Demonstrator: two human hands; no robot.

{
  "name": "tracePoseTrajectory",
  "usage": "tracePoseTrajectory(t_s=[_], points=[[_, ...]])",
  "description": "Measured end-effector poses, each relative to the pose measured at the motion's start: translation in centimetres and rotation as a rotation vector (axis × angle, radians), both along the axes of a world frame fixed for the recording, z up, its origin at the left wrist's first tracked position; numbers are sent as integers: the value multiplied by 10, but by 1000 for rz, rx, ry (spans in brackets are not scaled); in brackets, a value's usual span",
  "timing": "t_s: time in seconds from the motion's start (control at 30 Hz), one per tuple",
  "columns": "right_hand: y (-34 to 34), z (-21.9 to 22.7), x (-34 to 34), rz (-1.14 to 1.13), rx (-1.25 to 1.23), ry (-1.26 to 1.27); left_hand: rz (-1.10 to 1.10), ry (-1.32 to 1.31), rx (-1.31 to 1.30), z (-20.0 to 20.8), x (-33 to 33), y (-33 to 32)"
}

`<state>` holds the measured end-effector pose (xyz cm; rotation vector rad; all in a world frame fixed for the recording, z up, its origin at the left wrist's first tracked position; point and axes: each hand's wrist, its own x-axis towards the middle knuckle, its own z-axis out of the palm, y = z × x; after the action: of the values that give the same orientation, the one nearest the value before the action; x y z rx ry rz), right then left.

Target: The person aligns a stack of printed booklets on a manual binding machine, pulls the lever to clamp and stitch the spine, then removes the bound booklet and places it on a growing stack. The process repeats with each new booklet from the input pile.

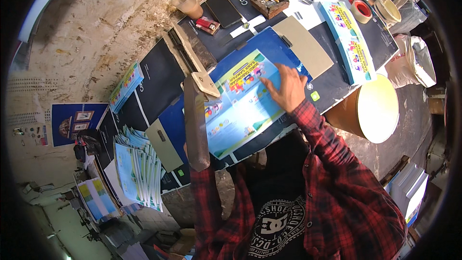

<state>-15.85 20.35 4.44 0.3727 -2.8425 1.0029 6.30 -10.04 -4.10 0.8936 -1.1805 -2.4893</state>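
Observation:
A printed booklet (243, 120) in yellow and light blue lies spread on a blue board (269, 43), its left part under a long-reach stapler. The stapler has a beige body (179, 50) and a thick brown handle bar (196, 125) pointing toward me. On the booklet's right edge rests my right hand (290, 89), thumb apart from the fingers. Most of my left hand (186, 149) is hidden behind the brown bar; only a sliver of skin shows, so its fingers cannot be made out.
Several folded booklets (139, 168) are piled at left, a smaller stack (126, 86) beyond. A long booklet stack (347, 43) lies at right, near tape rolls (361, 10). Toward the back are a phone (224, 10), a cup (187, 4) and an ashtray (269, 3). A round bin (368, 108) stands beside the table.

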Motion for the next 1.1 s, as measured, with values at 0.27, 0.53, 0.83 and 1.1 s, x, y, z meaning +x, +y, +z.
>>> tracePoseTrajectory(t_s=[0.27,0.53,0.83,1.1], points=[[-33,-5,4,261,164,197,-22,-148,-106,44,-90,56],[-36,-23,6,243,127,171,-180,-406,-83,75,-64,14],[-8,-28,-20,211,165,187,-83,-425,-224,79,-97,59],[-29,-28,-7,207,170,163,-82,-547,-516,91,-89,60]])
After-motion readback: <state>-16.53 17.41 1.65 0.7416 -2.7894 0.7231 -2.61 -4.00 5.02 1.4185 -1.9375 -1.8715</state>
